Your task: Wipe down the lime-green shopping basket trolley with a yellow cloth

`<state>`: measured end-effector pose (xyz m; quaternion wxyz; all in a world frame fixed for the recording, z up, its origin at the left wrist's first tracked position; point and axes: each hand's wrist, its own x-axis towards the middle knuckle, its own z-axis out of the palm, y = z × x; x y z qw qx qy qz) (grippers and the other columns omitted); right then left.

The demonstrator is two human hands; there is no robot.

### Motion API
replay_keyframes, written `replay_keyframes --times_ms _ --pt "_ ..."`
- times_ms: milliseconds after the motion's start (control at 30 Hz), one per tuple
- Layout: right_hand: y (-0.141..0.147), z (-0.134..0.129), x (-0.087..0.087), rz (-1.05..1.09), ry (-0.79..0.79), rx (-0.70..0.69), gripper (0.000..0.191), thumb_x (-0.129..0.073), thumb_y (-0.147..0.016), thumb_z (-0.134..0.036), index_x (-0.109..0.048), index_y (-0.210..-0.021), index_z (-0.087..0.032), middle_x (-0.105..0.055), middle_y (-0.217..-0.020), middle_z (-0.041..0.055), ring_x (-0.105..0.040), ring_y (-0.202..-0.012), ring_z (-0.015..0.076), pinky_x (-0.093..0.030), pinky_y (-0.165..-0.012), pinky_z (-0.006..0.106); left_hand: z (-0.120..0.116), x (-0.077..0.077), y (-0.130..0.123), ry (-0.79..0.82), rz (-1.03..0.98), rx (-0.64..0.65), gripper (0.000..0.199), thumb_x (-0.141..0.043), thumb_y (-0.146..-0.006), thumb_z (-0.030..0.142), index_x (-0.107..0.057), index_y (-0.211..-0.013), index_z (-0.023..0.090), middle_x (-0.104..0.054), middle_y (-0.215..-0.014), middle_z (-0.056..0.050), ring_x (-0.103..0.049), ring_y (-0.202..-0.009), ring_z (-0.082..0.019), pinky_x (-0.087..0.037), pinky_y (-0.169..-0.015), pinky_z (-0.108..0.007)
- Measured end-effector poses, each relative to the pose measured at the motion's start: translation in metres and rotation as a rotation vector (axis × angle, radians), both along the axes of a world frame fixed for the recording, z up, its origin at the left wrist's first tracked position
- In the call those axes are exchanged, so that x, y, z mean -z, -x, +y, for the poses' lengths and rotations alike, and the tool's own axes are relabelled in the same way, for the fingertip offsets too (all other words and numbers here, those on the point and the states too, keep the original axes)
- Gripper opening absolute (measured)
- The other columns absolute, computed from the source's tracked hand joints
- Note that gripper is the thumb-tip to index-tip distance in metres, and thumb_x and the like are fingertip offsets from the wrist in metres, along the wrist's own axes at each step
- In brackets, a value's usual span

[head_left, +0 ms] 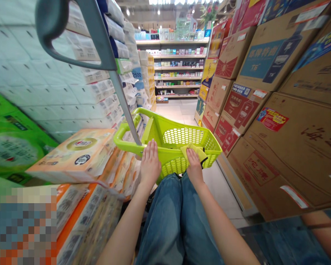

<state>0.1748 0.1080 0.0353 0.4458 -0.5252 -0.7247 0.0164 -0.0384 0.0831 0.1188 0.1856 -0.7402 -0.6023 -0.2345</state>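
Yellow cloth (201,152) is draping over the near rim of the green basket (171,152), likely handling soft, light; its folded middle suits gripping. Your right hand (194,165) is holding it; your left hand (150,163) is lying flat, farther left. Cartons (244,110) are standing right.

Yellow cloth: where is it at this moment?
In the head view, the yellow cloth lies right of centre, over the near rim of the green basket, beneath the person's right-hand grip.
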Motion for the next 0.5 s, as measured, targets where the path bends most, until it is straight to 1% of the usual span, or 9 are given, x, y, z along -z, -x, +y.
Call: replay_keyframes --times_ms 67,133,200,267,333,433,500 --pt "-0.003 0.0 0.003 0.006 0.002 0.028 0.085 -0.033 -0.069 0.006 -0.035 -0.152 -0.015 -0.044 -0.152 0.0126 -0.031 -0.147 0.0215 -0.029 -0.121 0.052 0.0 0.001 0.0 0.001 -0.001 -0.006 0.084 -0.048 -0.076 0.012 -0.018 -0.154 0.003 -0.022 -0.162 -0.016 -0.017 -0.151 -0.027 -0.02 -0.123 -0.046" --pt "0.004 0.001 0.001 0.018 0.015 0.061 0.086 -0.034 -0.068 0.006 -0.035 -0.152 -0.014 -0.043 -0.153 0.0132 -0.029 -0.147 0.0219 -0.027 -0.121 0.052 0.0 0.0 0.0 0.003 0.003 -0.007 0.084 -0.048 -0.076 0.012 -0.018 -0.154 0.003 -0.022 -0.162 -0.016 -0.016 -0.152 -0.027 -0.02 -0.123 -0.046" --pt "0.017 0.003 -0.005 0.03 0.043 0.095 0.086 -0.035 -0.066 0.006 -0.036 -0.151 -0.011 -0.044 -0.152 0.0142 -0.029 -0.147 0.023 -0.024 -0.122 0.052 0.0 0.0 0.0 0.004 0.011 -0.006 0.084 -0.048 -0.076 0.012 -0.018 -0.154 0.003 -0.022 -0.162 -0.016 -0.016 -0.152 -0.027 -0.02 -0.123 -0.045" --pt "0.036 0.005 -0.015 0.04 0.079 0.105 0.085 -0.036 -0.065 0.005 -0.039 -0.148 -0.008 -0.046 -0.15 0.016 -0.032 -0.146 0.0248 -0.022 -0.122 0.053 0.001 0.001 0.0 0.003 0.016 -0.007 0.084 -0.048 -0.076 0.011 -0.019 -0.154 0.003 -0.021 -0.163 -0.016 -0.015 -0.152 -0.027 -0.02 -0.123 -0.045" --pt "0.061 0.005 -0.027 0.043 0.096 0.058 0.084 -0.038 -0.064 0.005 -0.042 -0.147 -0.007 -0.048 -0.148 0.0165 -0.035 -0.144 0.0257 -0.023 -0.122 0.052 0.001 0.002 0.0 0.0 0.013 -0.013 0.083 -0.049 -0.076 0.011 -0.02 -0.153 0.003 -0.021 -0.163 -0.016 -0.016 -0.152 -0.027 -0.019 -0.123 -0.045" --pt "0.095 0.001 -0.041 0.033 0.067 -0.072 0.085 -0.039 -0.065 0.005 -0.04 -0.149 -0.01 -0.046 -0.15 0.0138 -0.035 -0.144 0.0247 -0.024 -0.123 0.049 0.003 0.003 -0.002 -0.014 0.001 -0.033 0.075 -0.044 -0.081 0.01 -0.023 -0.152 0.002 -0.025 -0.161 -0.017 -0.017 -0.151 -0.026 -0.02 -0.123 -0.045" --pt "0.106 -0.002 -0.047 0.01 0.056 -0.125 0.084 -0.038 -0.067 0.004 -0.039 -0.149 -0.01 -0.044 -0.152 0.0132 -0.033 -0.145 0.0241 -0.024 -0.123 0.048 0.003 0.004 -0.002 -0.019 0.001 -0.037 0.07 -0.041 -0.084 0.01 -0.026 -0.151 0.001 -0.027 -0.16 -0.018 -0.018 -0.151 -0.026 -0.021 -0.123 -0.045"
